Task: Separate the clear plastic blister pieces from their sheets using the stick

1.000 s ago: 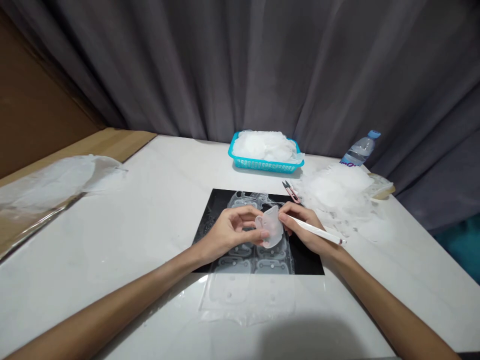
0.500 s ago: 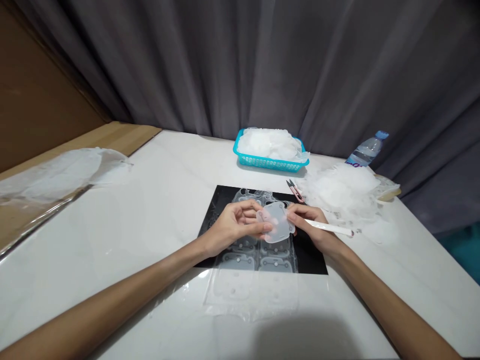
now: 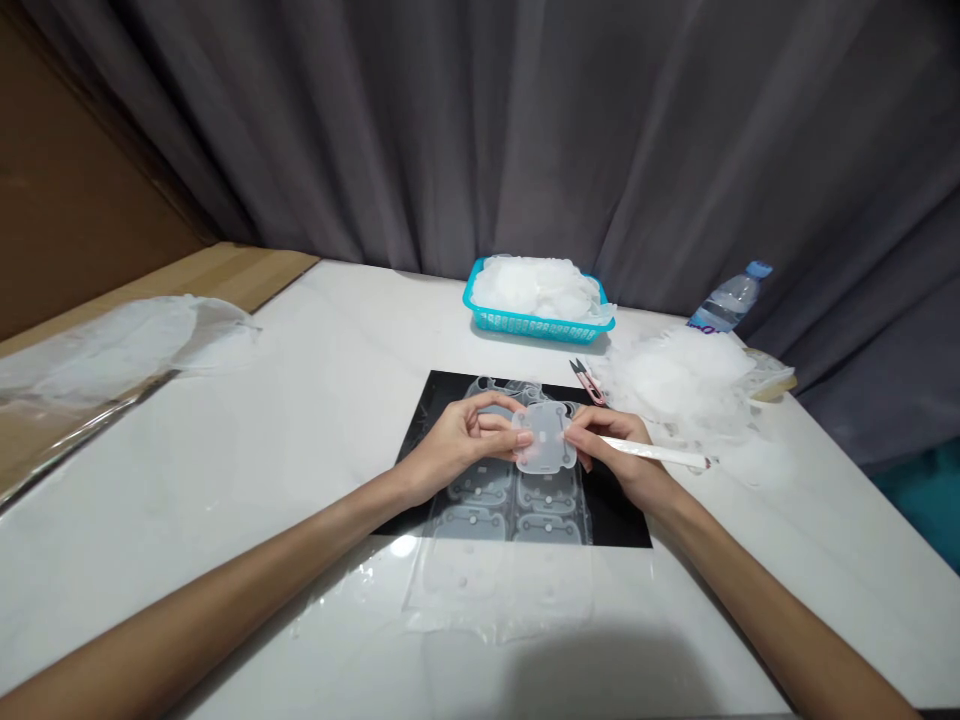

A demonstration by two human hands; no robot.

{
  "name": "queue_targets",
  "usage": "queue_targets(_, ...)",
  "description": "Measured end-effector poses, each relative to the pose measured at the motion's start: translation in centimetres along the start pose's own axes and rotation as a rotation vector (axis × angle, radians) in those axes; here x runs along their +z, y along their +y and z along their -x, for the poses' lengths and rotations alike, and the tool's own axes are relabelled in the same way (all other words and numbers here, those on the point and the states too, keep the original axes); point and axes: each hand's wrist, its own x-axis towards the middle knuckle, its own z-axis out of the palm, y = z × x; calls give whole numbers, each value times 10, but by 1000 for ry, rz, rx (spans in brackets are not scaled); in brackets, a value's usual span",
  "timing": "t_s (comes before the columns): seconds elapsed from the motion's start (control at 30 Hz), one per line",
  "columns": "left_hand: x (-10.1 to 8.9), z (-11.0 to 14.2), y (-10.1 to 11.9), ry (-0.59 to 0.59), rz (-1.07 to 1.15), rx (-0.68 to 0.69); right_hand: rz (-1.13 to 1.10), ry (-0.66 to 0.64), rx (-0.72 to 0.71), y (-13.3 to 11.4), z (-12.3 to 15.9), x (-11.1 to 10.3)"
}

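Note:
A translucent, rounded-square plastic piece [image 3: 545, 440] with small slots near its edges is held up between both hands. My left hand [image 3: 465, 440] pinches its left edge between thumb and fingers. At its right edge, my right hand [image 3: 619, 450] grips it with thumb and fingertips. A slim white pen-like stick [image 3: 664, 454] also rests in my right hand, pointing out to the right. Below the hands lies a clear molded sheet [image 3: 480, 580] with several similar shapes, partly over a black mat [image 3: 622, 510].
Behind the mat stands a turquoise basket [image 3: 540, 328] heaped with whitish translucent pieces. Pink-handled thread snips [image 3: 589, 383] lie beside a loose translucent pile [image 3: 682, 380]. A water bottle [image 3: 731, 298] leans behind that pile. Plastic film [image 3: 127, 350] covers cardboard at left.
The plastic piece has turned from a tilt to nearly level and square to me. Both hands still hold it, and the white stick stays in my right hand.

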Motion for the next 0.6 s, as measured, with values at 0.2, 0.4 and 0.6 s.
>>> queue_targets(0.2, -23, 4, 6, 42, -677, 303, 121, 194, -14, 0, -8, 0)
queue_targets(0.4, -53, 4, 10, -92, -1051, 371, 356, 582, -57, -8, -83, -37)
queue_targets(0.6, -62, 4, 9, -112, -1161, 424, 739, 748, -158, -24, -176, -70)
